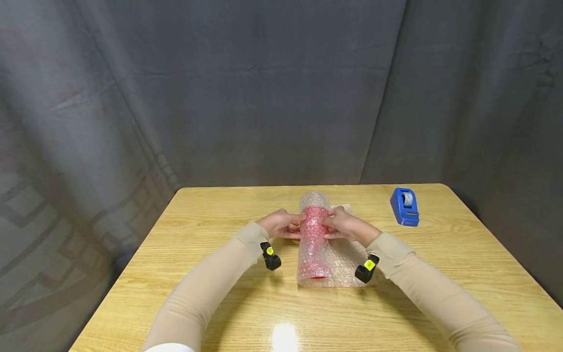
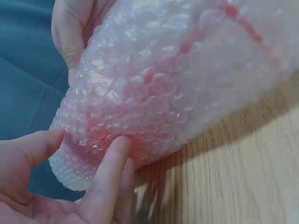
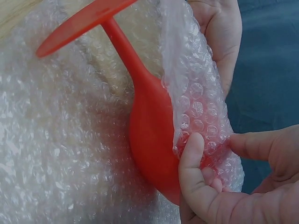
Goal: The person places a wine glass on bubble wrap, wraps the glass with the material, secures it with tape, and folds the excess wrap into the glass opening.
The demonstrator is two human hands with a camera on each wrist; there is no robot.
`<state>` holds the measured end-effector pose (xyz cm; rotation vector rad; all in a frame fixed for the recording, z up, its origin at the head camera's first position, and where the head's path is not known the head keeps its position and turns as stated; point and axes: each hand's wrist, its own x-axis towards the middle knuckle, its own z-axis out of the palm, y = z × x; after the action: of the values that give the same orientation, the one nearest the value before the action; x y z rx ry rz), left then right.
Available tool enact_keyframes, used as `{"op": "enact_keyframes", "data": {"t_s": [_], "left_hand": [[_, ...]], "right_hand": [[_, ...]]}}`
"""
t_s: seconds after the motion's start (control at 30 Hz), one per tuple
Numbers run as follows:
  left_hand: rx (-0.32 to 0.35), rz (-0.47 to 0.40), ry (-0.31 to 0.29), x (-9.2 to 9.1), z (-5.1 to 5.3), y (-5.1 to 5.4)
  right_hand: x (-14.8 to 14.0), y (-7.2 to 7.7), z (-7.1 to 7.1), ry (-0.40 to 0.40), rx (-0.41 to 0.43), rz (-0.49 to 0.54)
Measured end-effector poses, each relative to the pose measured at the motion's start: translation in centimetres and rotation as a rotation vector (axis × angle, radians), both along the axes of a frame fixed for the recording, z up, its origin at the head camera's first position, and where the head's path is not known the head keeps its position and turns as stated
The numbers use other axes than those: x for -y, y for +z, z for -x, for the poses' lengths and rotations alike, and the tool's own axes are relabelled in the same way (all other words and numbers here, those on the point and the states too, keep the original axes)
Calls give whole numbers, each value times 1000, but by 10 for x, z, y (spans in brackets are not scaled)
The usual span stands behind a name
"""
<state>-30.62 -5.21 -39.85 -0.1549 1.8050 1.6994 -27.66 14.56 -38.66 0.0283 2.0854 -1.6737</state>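
Observation:
A red wine glass (image 3: 152,126) lies on its side in a sheet of bubble wrap (image 1: 345,271). In the right wrist view its foot, stem and part of the bowl show, with the wrap folded over one side. My left hand (image 1: 283,225) holds the wrapped glass from the left, thumb and fingers against the bubbles. On the opposite side, my right hand (image 1: 346,226) pinches the folded wrap (image 3: 201,107) close to its edge over the bowl. In the left wrist view the wrap hides most of the red glass.
A blue tape dispenser (image 1: 405,207) with a roll of clear tape stands at the back right of the wooden table (image 1: 211,215). Loose wrap spreads flat to the right of the roll. Grey curtains (image 1: 264,98) hang behind and at both sides.

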Motion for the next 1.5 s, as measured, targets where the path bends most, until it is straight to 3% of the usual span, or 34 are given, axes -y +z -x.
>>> {"op": "enact_keyframes", "data": {"t_s": [0.1, 0.27, 0.77, 1.1, 1.23, 1.37, 1.5], "left_hand": [[-2, 11, -9, 1, 0, -2], [-26, 109, -41, 1, -2, -8], [-40, 47, -73, 0, 1, -10], [-91, 112, -77, 6, 1, -3], [-160, 154, -111, 10, -1, 0], [-280, 222, -157, 9, -6, 4], [-390, 300, -154, 3, -12, 8]], "right_hand": [[0, -1, 0, -3, 1, -3], [-1, -4, -2, -5, 16, -2], [0, -4, -1, -18, 13, 10], [6, -7, -2, 23, -9, 81], [8, -8, -1, 34, 1, 82], [8, -9, -2, 48, 9, 101], [5, -10, -1, 83, 11, 119]]}}
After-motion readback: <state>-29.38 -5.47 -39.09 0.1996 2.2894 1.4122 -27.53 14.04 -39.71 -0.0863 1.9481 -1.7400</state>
